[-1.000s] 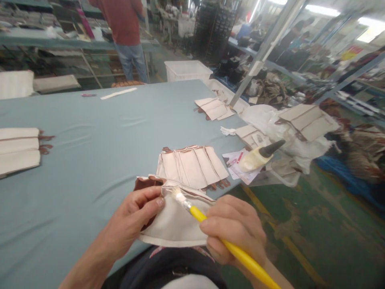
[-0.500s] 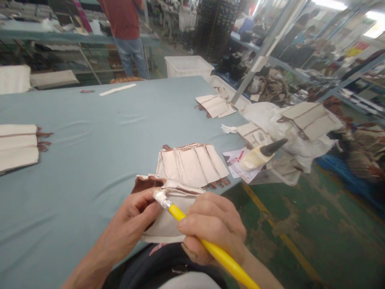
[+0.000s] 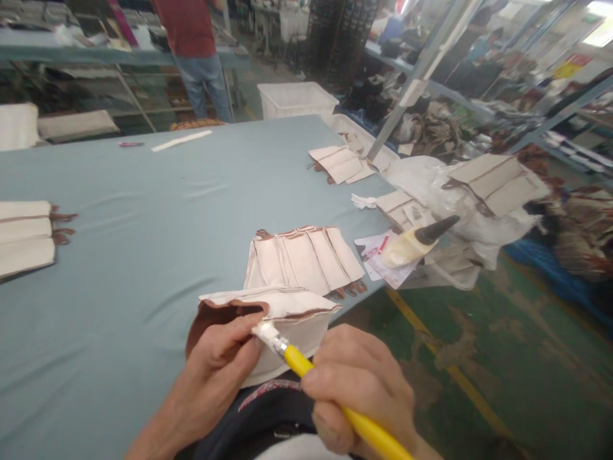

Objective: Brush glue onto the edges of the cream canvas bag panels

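My left hand (image 3: 223,364) is closed on the brown-lined edge of a cream fabric piece (image 3: 301,303), thumb and fingers pinching it near its opening. In my right hand (image 3: 361,390) is a paintbrush (image 3: 299,361) with a yellow handle and a metal collar. White paste coats its bristles, which touch the fabric edge right beside my left fingertips. Just beyond lies a stack of cream pieces (image 3: 301,259) with brown trim and brown straps. The lower part of the held piece is partly hidden behind my hands.
A pale bottle with a black nozzle (image 3: 407,248) lies on papers (image 3: 373,252) at the table's right edge. More cream pieces (image 3: 26,236) lie at left. A white bin (image 3: 297,102) stands behind the table (image 3: 119,211); a person (image 3: 189,38) stands farther back.
The held fabric piece has turned and opened wider, showing more brown lining. Both hands and the brush have shifted slightly down and to the right in view.
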Demonstrator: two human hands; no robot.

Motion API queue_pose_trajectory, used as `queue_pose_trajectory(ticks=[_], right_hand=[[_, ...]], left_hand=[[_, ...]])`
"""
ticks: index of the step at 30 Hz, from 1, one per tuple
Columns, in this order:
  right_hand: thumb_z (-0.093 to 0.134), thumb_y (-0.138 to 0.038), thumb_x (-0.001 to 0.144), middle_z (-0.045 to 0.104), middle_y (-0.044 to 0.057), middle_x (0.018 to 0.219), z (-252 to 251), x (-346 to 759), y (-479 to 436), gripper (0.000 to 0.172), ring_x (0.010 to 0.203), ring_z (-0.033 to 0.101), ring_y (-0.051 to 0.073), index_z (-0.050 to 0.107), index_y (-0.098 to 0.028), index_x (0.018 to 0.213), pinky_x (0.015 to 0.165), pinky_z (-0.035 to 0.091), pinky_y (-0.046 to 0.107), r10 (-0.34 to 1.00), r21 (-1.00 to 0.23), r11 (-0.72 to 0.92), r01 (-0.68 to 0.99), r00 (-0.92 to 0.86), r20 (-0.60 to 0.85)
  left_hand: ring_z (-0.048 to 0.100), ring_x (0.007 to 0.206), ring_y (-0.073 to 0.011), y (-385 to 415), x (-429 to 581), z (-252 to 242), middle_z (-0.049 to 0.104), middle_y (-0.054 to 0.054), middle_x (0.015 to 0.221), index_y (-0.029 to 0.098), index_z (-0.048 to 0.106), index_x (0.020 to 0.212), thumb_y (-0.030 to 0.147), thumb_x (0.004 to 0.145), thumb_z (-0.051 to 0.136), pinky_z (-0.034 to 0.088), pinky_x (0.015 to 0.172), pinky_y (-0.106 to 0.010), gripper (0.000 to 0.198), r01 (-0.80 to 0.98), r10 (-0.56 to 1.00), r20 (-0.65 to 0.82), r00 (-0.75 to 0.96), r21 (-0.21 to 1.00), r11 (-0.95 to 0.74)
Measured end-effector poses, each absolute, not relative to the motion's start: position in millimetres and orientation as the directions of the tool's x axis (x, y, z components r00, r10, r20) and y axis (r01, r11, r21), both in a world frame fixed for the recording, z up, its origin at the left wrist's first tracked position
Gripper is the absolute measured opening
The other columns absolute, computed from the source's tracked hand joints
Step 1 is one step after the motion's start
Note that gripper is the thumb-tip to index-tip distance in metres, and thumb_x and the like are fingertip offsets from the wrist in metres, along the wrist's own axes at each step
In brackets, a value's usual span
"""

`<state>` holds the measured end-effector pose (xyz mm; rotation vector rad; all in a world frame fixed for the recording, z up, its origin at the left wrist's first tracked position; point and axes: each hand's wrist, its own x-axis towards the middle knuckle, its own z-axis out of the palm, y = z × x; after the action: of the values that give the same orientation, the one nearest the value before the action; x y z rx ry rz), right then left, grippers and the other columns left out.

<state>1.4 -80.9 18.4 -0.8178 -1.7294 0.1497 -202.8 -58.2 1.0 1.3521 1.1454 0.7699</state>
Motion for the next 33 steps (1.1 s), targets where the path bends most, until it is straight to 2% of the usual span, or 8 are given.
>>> queue_pose_trajectory(ticks=[3, 6, 12, 15, 18, 23, 29, 33], right_hand=[[0.05, -0.03, 0.117, 0.067, -0.004, 0.069, 13.2, -7.4, -85.0, 0.021, 0.052, 0.06, 0.012, 0.066, -0.022, 0.106, 0.055, 0.055, 0.026, 0.581, -0.507, 0.762, 0.403, -0.078, 0.81], [0.051, -0.033, 0.117, 0.068, -0.004, 0.07, 8.2, -2.0, -93.0, 0.02, 0.051, 0.06, 0.013, 0.068, -0.024, 0.11, 0.056, 0.057, 0.028, 0.65, -0.596, 0.714, 0.367, -0.034, 0.759], [0.058, -0.034, 0.112, 0.066, -0.003, 0.064, 4.1, 21.4, -91.3, 0.022, 0.05, 0.062, 0.015, 0.07, -0.024, 0.096, 0.048, 0.053, 0.029, 0.722, -0.736, 0.566, 0.37, 0.207, 0.66], [0.056, -0.032, 0.112, 0.068, -0.003, 0.064, 7.6, 17.1, -84.6, 0.025, 0.046, 0.061, 0.012, 0.068, -0.024, 0.091, 0.047, 0.052, 0.026, 0.783, -0.75, 0.504, 0.428, 0.141, 0.606], [0.051, -0.03, 0.113, 0.07, -0.004, 0.063, 12.5, 3.0, -82.3, 0.028, 0.046, 0.063, 0.011, 0.064, -0.024, 0.089, 0.049, 0.054, 0.023, 0.767, -0.709, 0.549, 0.442, 0.07, 0.637], [0.051, -0.032, 0.114, 0.071, -0.004, 0.063, 10.2, -4.2, -84.2, 0.03, 0.047, 0.063, 0.011, 0.063, -0.023, 0.089, 0.05, 0.054, 0.024, 0.748, -0.732, 0.57, 0.373, 0.132, 0.65], [0.059, -0.029, 0.109, 0.071, -0.002, 0.067, 3.1, 13.5, -85.7, 0.022, 0.047, 0.062, 0.012, 0.07, -0.023, 0.091, 0.045, 0.049, 0.024, 0.799, -0.772, 0.486, 0.41, 0.148, 0.582], [0.056, -0.028, 0.11, 0.067, -0.002, 0.063, 4.4, 1.8, -85.7, 0.025, 0.047, 0.061, 0.013, 0.067, -0.023, 0.089, 0.048, 0.052, 0.025, 0.786, -0.755, 0.542, 0.369, 0.095, 0.611]], left_hand=[[0.069, 0.078, -0.0231, -60.8, -207.0, -3.8, 0.081, -0.006, 0.087, 0.023, 0.092, 0.104, 0.048, 0.099, 0.074, 0.058, 0.075, -0.026, 0.031, 0.223, 0.947, -0.134, 0.292, 0.972, 0.069], [0.067, 0.078, -0.0237, -66.8, -213.7, -8.2, 0.079, -0.006, 0.085, 0.023, 0.09, 0.096, 0.046, 0.101, 0.071, 0.055, 0.073, -0.026, 0.03, 0.283, 0.954, -0.115, 0.275, 0.959, 0.034], [0.063, 0.071, -0.0221, -75.9, -209.6, -12.2, 0.075, -0.005, 0.077, 0.025, 0.09, 0.094, 0.034, 0.101, 0.069, 0.051, 0.073, -0.027, 0.024, 0.343, 0.976, -0.066, 0.208, 0.939, -0.009], [0.069, 0.074, -0.0237, -75.8, -207.1, -16.3, 0.079, -0.007, 0.082, 0.023, 0.091, 0.095, 0.028, 0.095, 0.075, 0.053, 0.073, -0.027, 0.016, 0.328, 0.97, -0.032, 0.243, 0.943, -0.051], [0.074, 0.079, -0.0251, -75.2, -207.4, -20.3, 0.082, -0.008, 0.085, 0.023, 0.091, 0.099, 0.022, 0.094, 0.074, 0.056, 0.078, -0.027, 0.017, 0.338, 0.96, -0.006, 0.279, 0.937, -0.093], [0.075, 0.078, -0.0213, -75.3, -208.0, -24.7, 0.084, -0.006, 0.089, 0.024, 0.09, 0.103, 0.014, 0.097, 0.065, 0.055, 0.078, -0.023, 0.027, 0.334, 0.936, 0.068, 0.344, 0.923, -0.19], [0.07, 0.072, -0.0206, -76.6, -204.7, -27.8, 0.081, -0.006, 0.082, 0.021, 0.088, 0.096, 0.02, 0.097, 0.069, 0.052, 0.073, -0.024, 0.019, 0.367, 0.961, 0.023, 0.274, 0.922, -0.126], [0.07, 0.071, -0.0208, -73.0, -201.8, -21.6, 0.08, -0.005, 0.078, 0.021, 0.09, 0.095, 0.022, 0.097, 0.067, 0.052, 0.07, -0.025, 0.022, 0.319, 0.96, -0.001, 0.281, 0.943, -0.093]])
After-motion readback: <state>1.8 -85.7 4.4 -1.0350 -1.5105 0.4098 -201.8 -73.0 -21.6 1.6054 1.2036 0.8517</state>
